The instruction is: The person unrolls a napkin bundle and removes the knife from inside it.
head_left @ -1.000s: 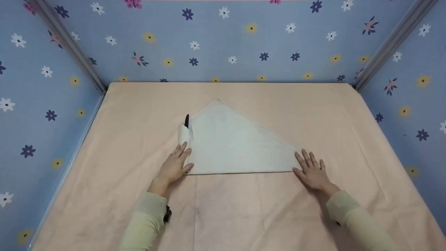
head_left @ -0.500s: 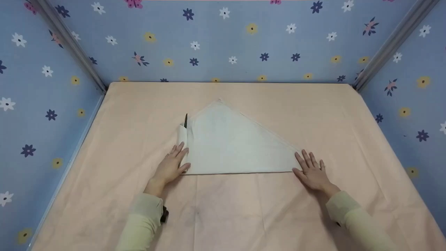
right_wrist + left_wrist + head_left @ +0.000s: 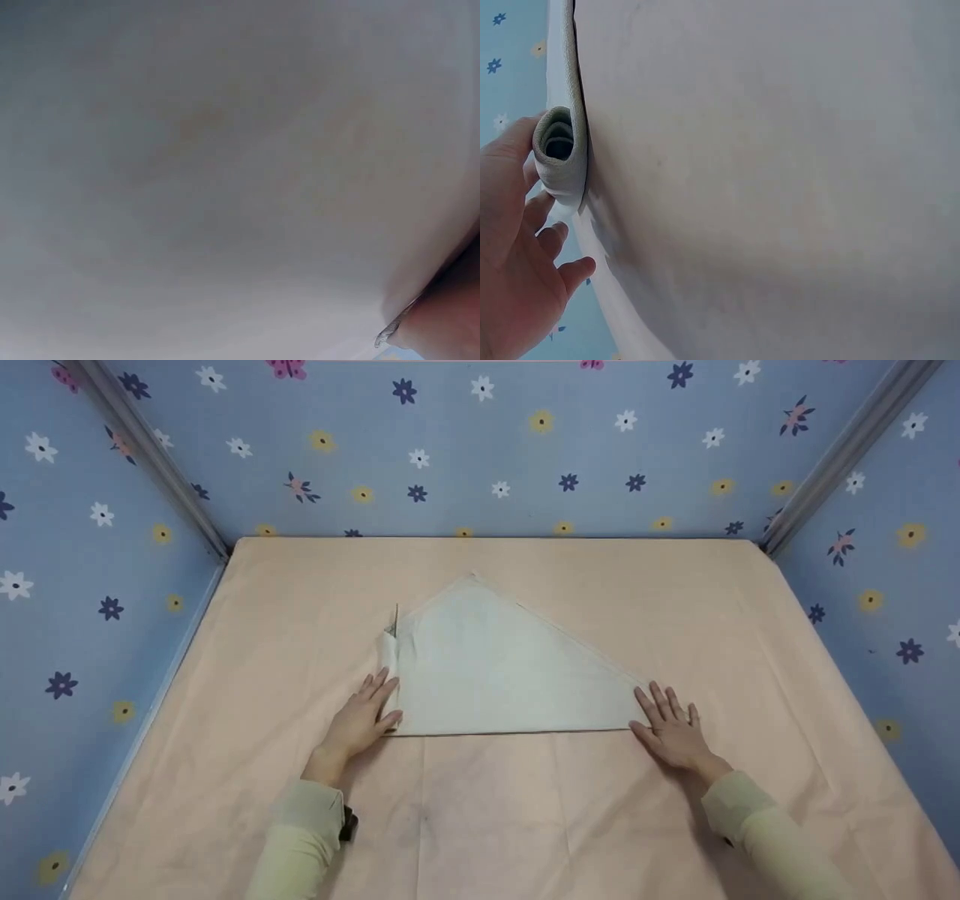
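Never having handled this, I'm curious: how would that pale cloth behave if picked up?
The pale cloth is probably floppy: it lies flat yet curls into a roll. That roll may squash, since its end looks hollow, and could unwind, with no tie visible.

a peach, cloth-covered tabletop (image 3: 487, 817) is spreading wide, creasing faintly in front and wrinkling toward the right. a blue back wall (image 3: 450, 420) is rising behind its far edge, while a left wall (image 3: 75, 645) and a right wall (image 3: 904, 585) are flanking it. printed flowers (image 3: 482, 388) in white, yellow and dark violet are dotting all three, and pink butterflies (image 3: 286, 367) are showing near the top. a grey left post (image 3: 150, 457) and a grey right post (image 3: 839, 457) are slanting along the corners.
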The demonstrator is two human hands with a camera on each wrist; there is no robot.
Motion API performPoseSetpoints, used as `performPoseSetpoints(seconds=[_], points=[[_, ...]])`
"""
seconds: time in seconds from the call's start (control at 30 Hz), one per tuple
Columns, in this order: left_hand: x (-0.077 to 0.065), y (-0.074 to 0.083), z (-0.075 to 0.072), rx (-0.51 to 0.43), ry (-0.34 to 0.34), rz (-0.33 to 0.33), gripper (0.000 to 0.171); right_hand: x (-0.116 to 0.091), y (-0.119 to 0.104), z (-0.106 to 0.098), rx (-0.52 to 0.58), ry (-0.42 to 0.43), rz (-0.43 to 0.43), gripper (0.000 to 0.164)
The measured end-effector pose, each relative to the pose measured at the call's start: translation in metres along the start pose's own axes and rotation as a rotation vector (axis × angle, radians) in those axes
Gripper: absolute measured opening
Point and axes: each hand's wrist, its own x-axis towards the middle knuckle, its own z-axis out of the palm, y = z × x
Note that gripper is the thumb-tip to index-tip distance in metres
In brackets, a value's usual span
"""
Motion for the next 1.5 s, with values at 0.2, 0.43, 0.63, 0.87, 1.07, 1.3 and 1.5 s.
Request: performPoseSetpoints(seconds=[0.2, 0.43, 0.63, 0.87, 1.07, 1.3, 1.5], points=[[-0.003, -0.004, -0.001, -0.007, 0.001, 0.002, 0.058, 0.000, 0.000, 0.000, 0.001, 0.002, -0.003, 0.064], [-0.006, -0.006, -0.004, -0.022, 0.000, -0.014, 0.057, 0.000, 0.000, 0.000, -0.002, 0.000, -0.005, 0.064], [-0.007, -0.007, -0.006, -0.030, -0.002, -0.025, 0.058, 0.000, -0.001, -0.001, -0.001, -0.013, 0.003, 0.064], [-0.008, -0.009, -0.006, -0.024, 0.001, -0.029, 0.057, 0.001, -0.002, -0.001, -0.002, -0.011, 0.004, 0.064], [-0.010, -0.012, -0.007, -0.020, 0.002, -0.033, 0.056, 0.000, -0.002, 0.000, -0.009, 0.000, 0.000, 0.064], [-0.012, -0.015, -0.009, -0.027, -0.027, -0.059, 0.057, 0.000, -0.002, -0.001, -0.004, -0.002, 0.000, 0.064], [-0.014, -0.019, -0.010, -0.047, -0.026, -0.054, 0.056, 0.000, -0.002, -0.001, -0.004, 0.005, -0.011, 0.063]])
